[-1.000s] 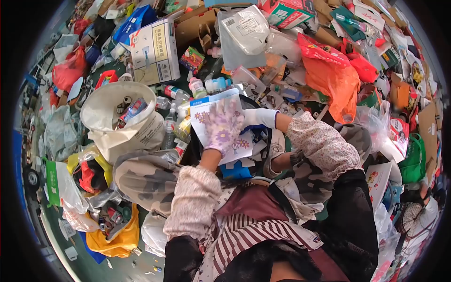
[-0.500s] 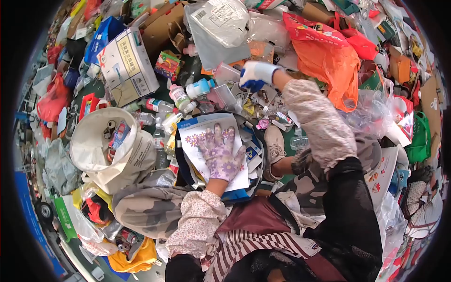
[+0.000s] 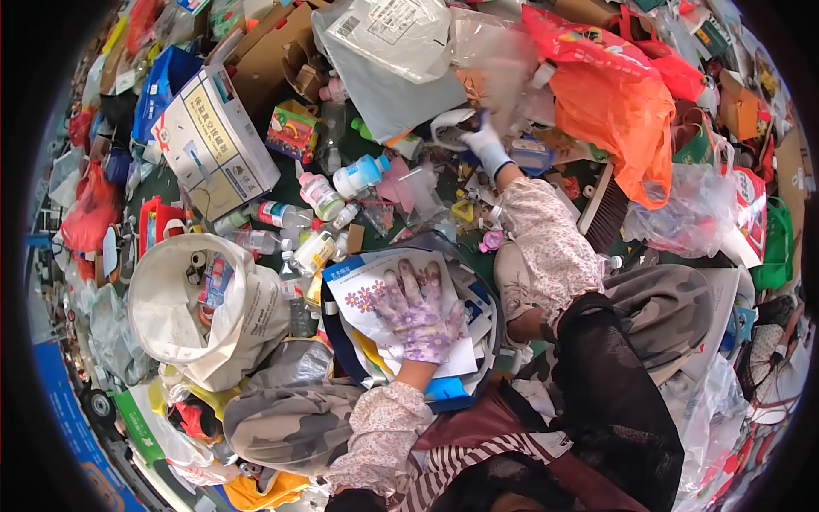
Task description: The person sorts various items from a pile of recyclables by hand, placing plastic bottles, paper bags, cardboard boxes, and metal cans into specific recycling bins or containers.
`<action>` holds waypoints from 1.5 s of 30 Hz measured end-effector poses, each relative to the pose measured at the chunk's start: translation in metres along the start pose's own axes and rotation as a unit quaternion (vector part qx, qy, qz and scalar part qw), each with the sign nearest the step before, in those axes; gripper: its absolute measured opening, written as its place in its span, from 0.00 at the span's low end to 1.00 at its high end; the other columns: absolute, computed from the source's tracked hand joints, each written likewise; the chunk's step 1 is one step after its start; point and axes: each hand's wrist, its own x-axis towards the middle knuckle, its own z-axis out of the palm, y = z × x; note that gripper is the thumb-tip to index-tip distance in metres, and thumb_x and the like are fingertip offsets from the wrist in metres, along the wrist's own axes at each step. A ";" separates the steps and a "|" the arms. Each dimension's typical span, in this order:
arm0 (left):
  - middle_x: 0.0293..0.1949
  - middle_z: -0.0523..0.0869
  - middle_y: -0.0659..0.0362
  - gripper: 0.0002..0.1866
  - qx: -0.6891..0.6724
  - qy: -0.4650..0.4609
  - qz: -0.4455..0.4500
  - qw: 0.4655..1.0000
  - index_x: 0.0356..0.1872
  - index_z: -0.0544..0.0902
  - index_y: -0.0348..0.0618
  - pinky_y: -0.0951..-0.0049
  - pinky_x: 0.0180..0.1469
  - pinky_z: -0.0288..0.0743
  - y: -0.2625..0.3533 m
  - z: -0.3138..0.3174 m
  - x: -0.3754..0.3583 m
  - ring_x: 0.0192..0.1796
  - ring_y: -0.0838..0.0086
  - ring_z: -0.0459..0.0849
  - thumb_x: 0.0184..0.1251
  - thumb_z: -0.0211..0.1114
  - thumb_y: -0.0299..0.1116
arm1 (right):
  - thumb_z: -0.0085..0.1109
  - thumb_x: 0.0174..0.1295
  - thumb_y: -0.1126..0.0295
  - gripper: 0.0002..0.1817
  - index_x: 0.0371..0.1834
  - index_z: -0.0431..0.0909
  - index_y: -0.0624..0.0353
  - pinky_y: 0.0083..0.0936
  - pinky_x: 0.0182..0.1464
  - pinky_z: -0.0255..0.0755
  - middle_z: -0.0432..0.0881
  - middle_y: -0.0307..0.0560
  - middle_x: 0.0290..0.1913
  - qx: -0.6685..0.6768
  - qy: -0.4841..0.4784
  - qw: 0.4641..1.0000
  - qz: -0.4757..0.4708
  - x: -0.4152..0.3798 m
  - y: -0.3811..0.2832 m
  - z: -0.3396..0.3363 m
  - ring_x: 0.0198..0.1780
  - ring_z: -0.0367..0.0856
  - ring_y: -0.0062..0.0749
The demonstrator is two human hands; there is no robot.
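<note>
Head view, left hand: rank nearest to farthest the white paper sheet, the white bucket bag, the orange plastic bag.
1. White paper sheet: directly under the left hand, touching.
2. White bucket bag: to its left, apart.
3. Orange plastic bag: far upper right, past the right hand.

Right hand [image 3: 485, 141] moved off the paper sheet [image 3: 384, 294], now stretched far into the pile at the clear plastic [image 3: 499, 72]; left hand [image 3: 418, 311] now flat on the sheet.

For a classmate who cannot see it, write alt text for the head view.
A gloved left hand presses flat on a stack of papers while the gloved right hand reaches into heaped rubbish. A white sack stands open nearby.
</note>
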 end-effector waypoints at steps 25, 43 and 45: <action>0.76 0.48 0.44 0.39 -0.008 0.020 0.004 1.000 0.73 0.61 0.55 0.32 0.69 0.25 -0.002 0.004 0.003 0.76 0.43 0.40 0.63 0.48 0.62 | 0.55 0.51 0.65 0.14 0.34 0.84 0.63 0.36 0.38 0.79 0.85 0.59 0.32 -0.181 -0.115 0.976 0.044 -0.062 0.033 -0.002 0.33 0.86 0.49; 0.76 0.47 0.44 0.41 -0.025 -0.009 -0.006 1.000 0.73 0.60 0.52 0.33 0.70 0.23 0.003 0.000 0.006 0.76 0.42 0.40 0.59 0.54 0.57 | 0.65 0.51 0.56 0.32 0.61 0.71 0.52 0.39 0.57 0.71 0.76 0.50 0.57 -0.259 0.021 0.946 -0.194 -0.112 -0.062 0.026 0.58 0.73 0.46; 0.76 0.46 0.44 0.41 -0.027 -0.008 -0.006 1.000 0.73 0.60 0.52 0.34 0.70 0.23 0.003 0.000 0.006 0.76 0.43 0.40 0.59 0.54 0.57 | 0.66 0.51 0.56 0.37 0.65 0.66 0.52 0.42 0.61 0.66 0.70 0.52 0.64 -0.315 0.153 0.918 -0.185 -0.088 -0.059 0.005 0.63 0.69 0.46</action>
